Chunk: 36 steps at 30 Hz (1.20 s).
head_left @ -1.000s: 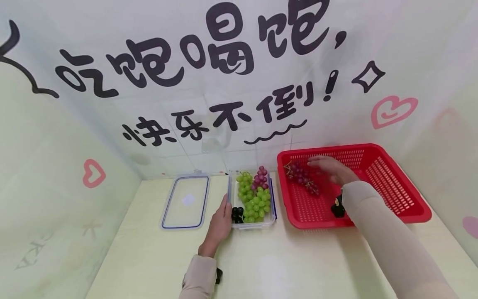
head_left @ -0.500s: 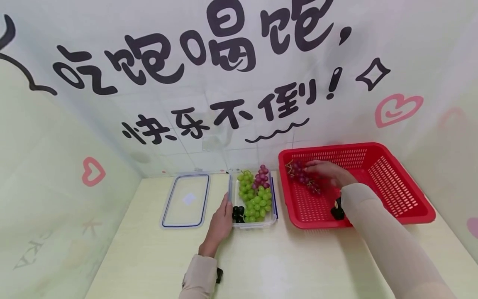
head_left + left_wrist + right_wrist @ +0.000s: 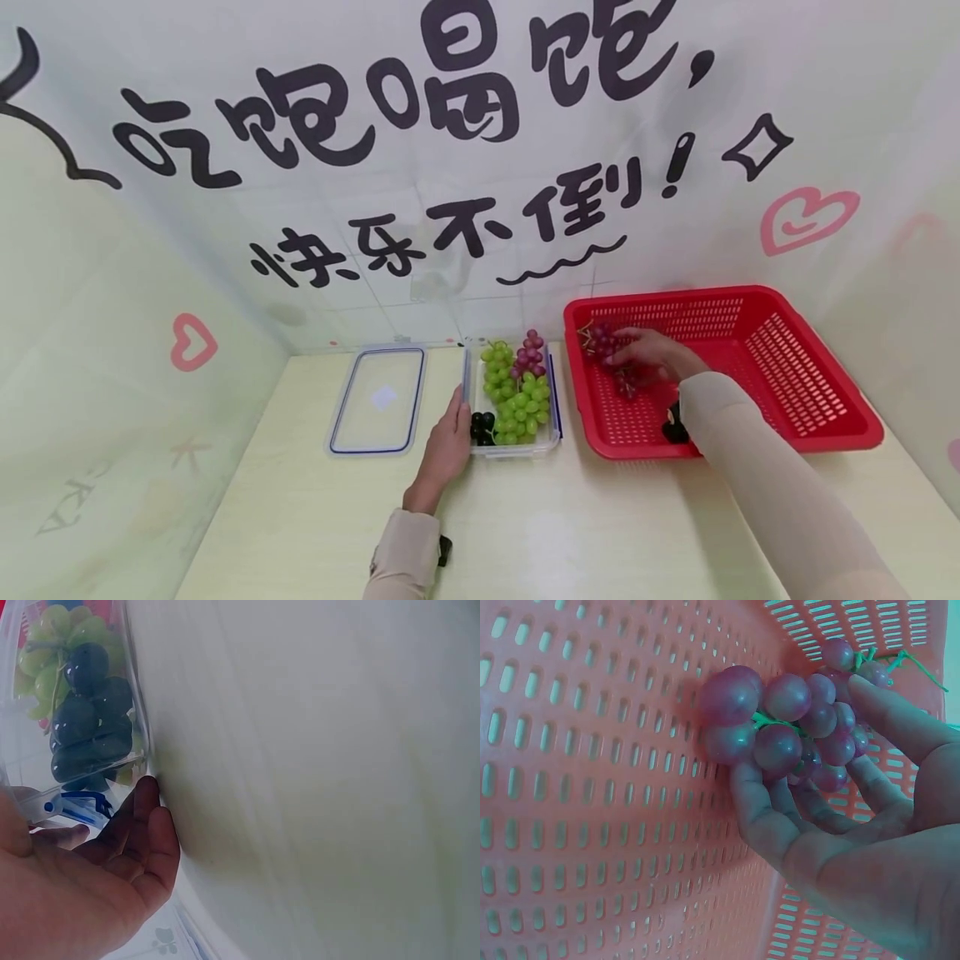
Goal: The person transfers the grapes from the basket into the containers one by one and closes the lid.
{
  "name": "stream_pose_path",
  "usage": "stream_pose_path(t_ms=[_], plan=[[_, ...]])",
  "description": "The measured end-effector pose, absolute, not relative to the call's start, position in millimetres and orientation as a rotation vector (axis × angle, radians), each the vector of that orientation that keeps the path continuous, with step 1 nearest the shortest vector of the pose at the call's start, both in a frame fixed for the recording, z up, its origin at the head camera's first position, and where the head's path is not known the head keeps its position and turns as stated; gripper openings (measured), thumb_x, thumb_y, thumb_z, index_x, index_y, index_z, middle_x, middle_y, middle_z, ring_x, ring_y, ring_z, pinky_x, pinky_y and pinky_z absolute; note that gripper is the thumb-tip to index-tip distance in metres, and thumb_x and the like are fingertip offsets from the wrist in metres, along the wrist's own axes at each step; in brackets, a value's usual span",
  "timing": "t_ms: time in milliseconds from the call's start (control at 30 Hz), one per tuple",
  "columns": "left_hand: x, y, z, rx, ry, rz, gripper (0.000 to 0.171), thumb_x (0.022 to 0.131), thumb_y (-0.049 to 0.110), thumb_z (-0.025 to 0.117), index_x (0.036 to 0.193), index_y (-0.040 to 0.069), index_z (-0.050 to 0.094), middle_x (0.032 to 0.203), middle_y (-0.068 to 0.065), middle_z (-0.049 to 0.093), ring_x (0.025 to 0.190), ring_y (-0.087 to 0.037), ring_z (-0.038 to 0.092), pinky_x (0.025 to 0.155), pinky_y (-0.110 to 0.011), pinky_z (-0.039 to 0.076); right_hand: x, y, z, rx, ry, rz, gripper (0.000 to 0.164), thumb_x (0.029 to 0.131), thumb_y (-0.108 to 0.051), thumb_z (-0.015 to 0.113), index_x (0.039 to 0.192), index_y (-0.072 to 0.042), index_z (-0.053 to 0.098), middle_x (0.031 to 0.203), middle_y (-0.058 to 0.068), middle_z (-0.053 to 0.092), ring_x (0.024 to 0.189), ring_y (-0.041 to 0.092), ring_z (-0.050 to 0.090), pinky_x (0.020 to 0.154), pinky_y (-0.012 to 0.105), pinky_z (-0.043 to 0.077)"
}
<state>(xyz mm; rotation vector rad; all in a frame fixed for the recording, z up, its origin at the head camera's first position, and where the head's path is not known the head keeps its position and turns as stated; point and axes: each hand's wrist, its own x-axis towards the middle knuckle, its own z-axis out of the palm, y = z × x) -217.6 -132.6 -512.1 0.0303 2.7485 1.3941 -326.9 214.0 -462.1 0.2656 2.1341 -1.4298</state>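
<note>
My right hand (image 3: pixel 651 353) is inside the red basket (image 3: pixel 873 429), gripping a bunch of purple grapes (image 3: pixel 600 340) at the basket's left wall. In the right wrist view, the thumb presses on the grapes (image 3: pixel 780 697) from one side while the fingers curl beneath them. My left hand (image 3: pixel 446 446) rests against the left side of a clear plastic food box (image 3: pixel 517 451), its fingertips by a blue-edged clip (image 3: pixel 82 806). Inside the box lie green grapes (image 3: pixel 521 408), a purple bunch (image 3: pixel 529 354) and a small black bunch (image 3: pixel 482 427).
A clear lid with a blue seal (image 3: pixel 375 446) lies flat on the table (image 3: pixel 300 517), left of the box. A smaller dark cluster (image 3: pixel 626 382) shows below the right hand in the basket. Behind stands a white wall (image 3: pixel 450 317) with black lettering.
My right hand has moved slightly left and down onto the purple grapes and closed around them. The left hand stays at the box. The head view has shifted slightly.
</note>
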Motion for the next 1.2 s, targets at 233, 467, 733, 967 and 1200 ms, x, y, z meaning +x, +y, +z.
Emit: stream_pose_path(t_ms=[233, 467, 733, 967, 1200], plan=[[-217.9, -132.5, -513.0, 0.021, 2.751, 1.385, 0.054, 0.111, 0.031, 0.027, 0.160, 0.010, 0.018, 0.156, -0.020, 0.035, 0.140, -0.042, 0.038, 0.111, -0.058, 0.033, -326.7, 210.7, -464.9, 0.281, 2.176, -1.393, 0.062, 0.089, -0.014, 0.073, 0.145, -0.007, 0.048, 0.146, 0.021, 0.047, 0.122, 0.039, 0.052, 0.101, 0.055, 0.048], [-217.9, -131.5, -512.7, 0.023, 2.746, 1.392, 0.054, 0.111, 0.031, 0.027, 0.160, 0.010, 0.018, 0.157, -0.019, 0.035, 0.140, -0.042, 0.037, 0.112, -0.058, 0.033, -325.6, 209.8, -465.2, 0.288, 2.214, -1.388, 0.054, 0.089, -0.010, 0.072, 0.140, -0.005, 0.053, 0.141, 0.022, 0.052, 0.116, 0.037, 0.057, 0.099, 0.055, 0.049], [-216.8, -132.4, -511.2, 0.030, 2.746, 1.395, 0.054, 0.111, 0.029, 0.027, 0.159, 0.009, 0.018, 0.157, -0.020, 0.034, 0.141, -0.042, 0.036, 0.112, -0.058, 0.033, -325.5, 212.6, -465.3, 0.267, 2.243, -1.373, 0.049, 0.092, -0.008, 0.067, 0.138, -0.001, 0.052, 0.137, 0.025, 0.054, 0.113, 0.038, 0.059, 0.097, 0.054, 0.051], [-216.0, -132.9, -511.4, 0.027, 2.738, 1.390, 0.054, 0.111, 0.031, 0.027, 0.160, 0.009, 0.017, 0.157, -0.019, 0.034, 0.141, -0.041, 0.035, 0.112, -0.057, 0.032, -324.2, 217.4, -462.5, 0.270, 2.209, -1.411, 0.052, 0.093, -0.013, 0.069, 0.140, -0.002, 0.049, 0.141, 0.024, 0.050, 0.115, 0.038, 0.058, 0.088, 0.046, 0.056], [-216.0, -134.0, -510.9, 0.045, 2.736, 1.385, 0.055, 0.111, 0.032, 0.026, 0.160, 0.009, 0.016, 0.158, -0.018, 0.032, 0.141, -0.041, 0.035, 0.113, -0.057, 0.031, -322.4, 222.3, -459.8, 0.240, 2.175, -1.449, 0.057, 0.093, -0.017, 0.069, 0.143, -0.003, 0.046, 0.145, 0.024, 0.044, 0.123, 0.040, 0.052, 0.088, 0.047, 0.056]])
